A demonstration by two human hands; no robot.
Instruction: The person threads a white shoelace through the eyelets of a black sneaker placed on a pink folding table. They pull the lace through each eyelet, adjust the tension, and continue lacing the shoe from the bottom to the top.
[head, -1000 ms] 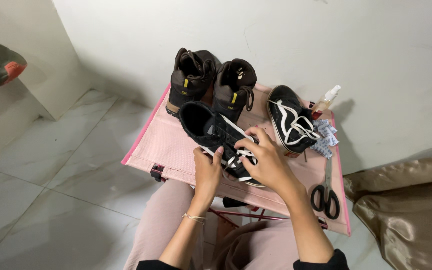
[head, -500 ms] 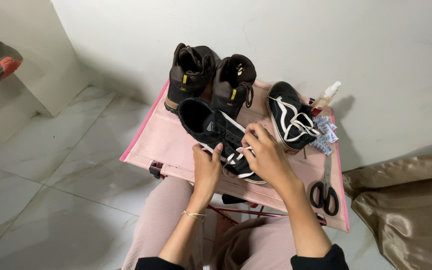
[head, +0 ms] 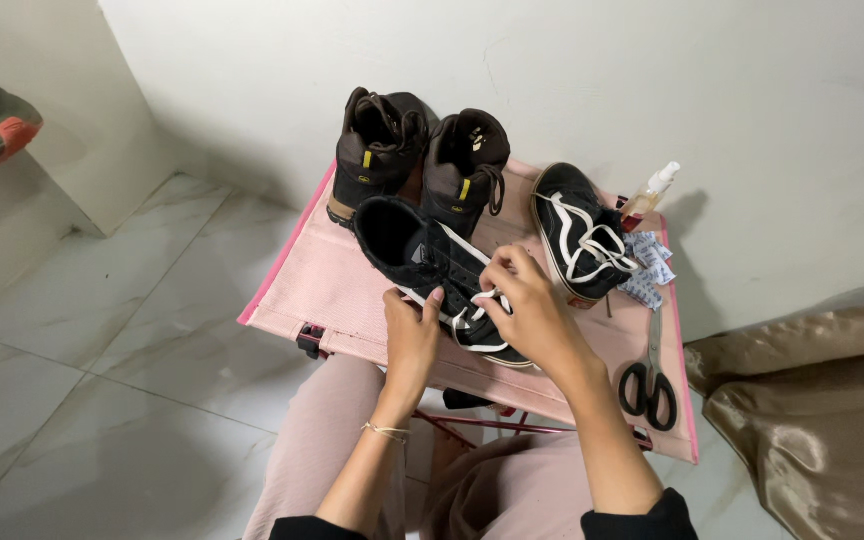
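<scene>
Black sneaker [head: 432, 265] mid-lacing: our left hand [head: 410, 335] steadies its side; right hand [head: 532, 310] seemingly pinches white lace [head: 480, 300], next eyelet ahead.

Bright, even light; soft shadows behind shoes; sharp focus

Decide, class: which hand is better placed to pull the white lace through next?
Probably the right hand: its fingertips pinch the white lace over the black sneaker. The left hand only steadies the sneaker's side.
</scene>
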